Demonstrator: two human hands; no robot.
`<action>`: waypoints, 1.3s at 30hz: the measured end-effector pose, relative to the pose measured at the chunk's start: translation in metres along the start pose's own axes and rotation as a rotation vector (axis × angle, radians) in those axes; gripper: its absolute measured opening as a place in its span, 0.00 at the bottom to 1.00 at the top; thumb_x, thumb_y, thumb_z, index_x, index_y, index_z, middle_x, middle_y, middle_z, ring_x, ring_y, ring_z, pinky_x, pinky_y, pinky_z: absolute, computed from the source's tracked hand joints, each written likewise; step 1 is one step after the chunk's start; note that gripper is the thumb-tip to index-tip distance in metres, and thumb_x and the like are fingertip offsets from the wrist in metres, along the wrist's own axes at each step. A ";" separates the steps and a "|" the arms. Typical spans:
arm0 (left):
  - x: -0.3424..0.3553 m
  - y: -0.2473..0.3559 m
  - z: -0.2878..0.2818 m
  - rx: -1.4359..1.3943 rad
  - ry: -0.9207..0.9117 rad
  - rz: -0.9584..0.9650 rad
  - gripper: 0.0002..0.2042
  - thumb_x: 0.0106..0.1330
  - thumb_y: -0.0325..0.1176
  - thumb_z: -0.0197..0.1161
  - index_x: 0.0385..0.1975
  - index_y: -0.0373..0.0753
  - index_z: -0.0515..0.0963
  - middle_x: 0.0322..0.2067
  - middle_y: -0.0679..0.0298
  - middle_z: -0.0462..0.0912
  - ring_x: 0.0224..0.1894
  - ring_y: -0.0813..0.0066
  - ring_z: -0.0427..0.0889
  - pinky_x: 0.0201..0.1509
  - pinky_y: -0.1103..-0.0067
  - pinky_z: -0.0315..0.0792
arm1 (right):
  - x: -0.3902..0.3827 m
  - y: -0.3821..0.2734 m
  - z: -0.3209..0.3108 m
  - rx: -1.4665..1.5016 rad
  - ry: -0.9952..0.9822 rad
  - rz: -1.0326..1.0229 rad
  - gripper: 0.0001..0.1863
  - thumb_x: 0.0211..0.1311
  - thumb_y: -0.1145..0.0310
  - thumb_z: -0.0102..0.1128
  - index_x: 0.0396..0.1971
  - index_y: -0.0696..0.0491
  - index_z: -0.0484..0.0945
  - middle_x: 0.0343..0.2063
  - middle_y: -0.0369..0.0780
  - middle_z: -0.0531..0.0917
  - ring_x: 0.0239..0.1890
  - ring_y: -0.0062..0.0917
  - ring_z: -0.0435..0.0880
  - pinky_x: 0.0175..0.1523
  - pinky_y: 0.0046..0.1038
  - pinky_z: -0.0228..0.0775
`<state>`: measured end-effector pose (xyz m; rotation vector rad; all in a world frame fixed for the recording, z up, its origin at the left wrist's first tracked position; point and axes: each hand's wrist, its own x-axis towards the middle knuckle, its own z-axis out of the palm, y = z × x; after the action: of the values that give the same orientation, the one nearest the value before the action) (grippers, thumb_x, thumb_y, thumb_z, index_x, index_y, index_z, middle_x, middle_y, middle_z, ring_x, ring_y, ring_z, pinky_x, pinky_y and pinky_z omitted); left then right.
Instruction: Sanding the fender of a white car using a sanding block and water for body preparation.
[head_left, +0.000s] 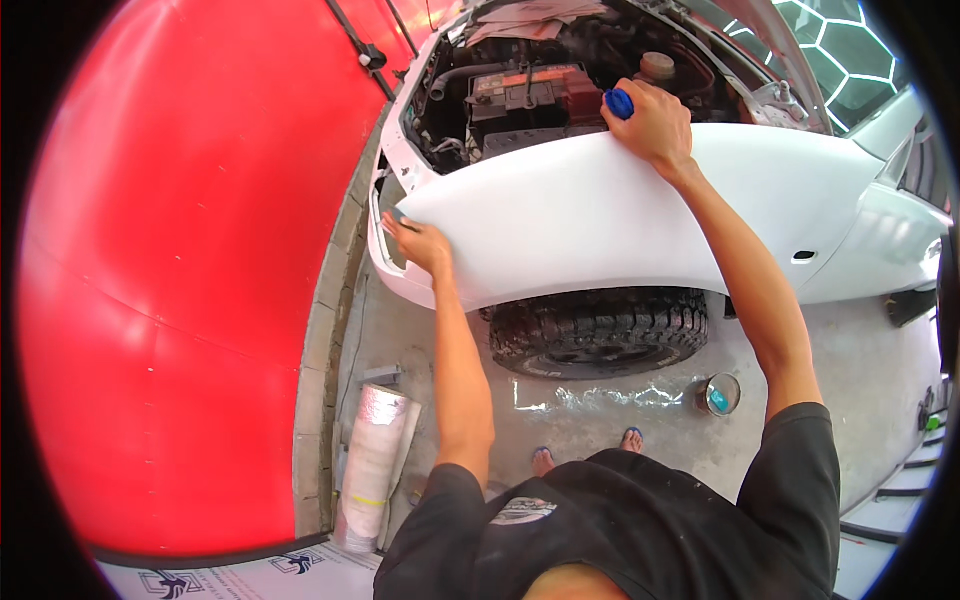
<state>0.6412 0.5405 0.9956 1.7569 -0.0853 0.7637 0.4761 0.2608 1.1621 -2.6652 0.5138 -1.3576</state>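
White-painted sheet-metal fender [560, 200], spanning eleven to two o'clock, looks stiff and probably slick; its upper lip seems the surest hold. At one o'clock the right hand [658, 122] curls round a blue item [618, 103], likely light, cloth or tool unclear. Toward ten, the left hand [425, 245] bends at the front corner; its palm is hidden, so I cannot tell whether it pinches anything.

Left of the left fingers [392, 224], a glossy red wall [190, 260]; well below them, a pale roll [368, 465]; left of the right fingers [642, 94], a dark battery [500, 108]; rightward, glass mirroring white hexagons [850, 50].
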 end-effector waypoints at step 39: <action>-0.081 -0.039 -0.016 0.085 0.104 0.009 0.23 0.75 0.28 0.43 0.68 0.26 0.60 0.68 0.40 0.62 0.72 0.47 0.61 0.74 0.63 0.58 | -0.003 -0.006 0.000 -0.001 0.037 -0.059 0.12 0.64 0.51 0.60 0.34 0.44 0.82 0.30 0.39 0.85 0.35 0.43 0.84 0.38 0.41 0.74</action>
<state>0.5872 0.5416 0.9214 1.7949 0.0098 0.8748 0.4761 0.2678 1.1616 -2.6817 0.4425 -1.4246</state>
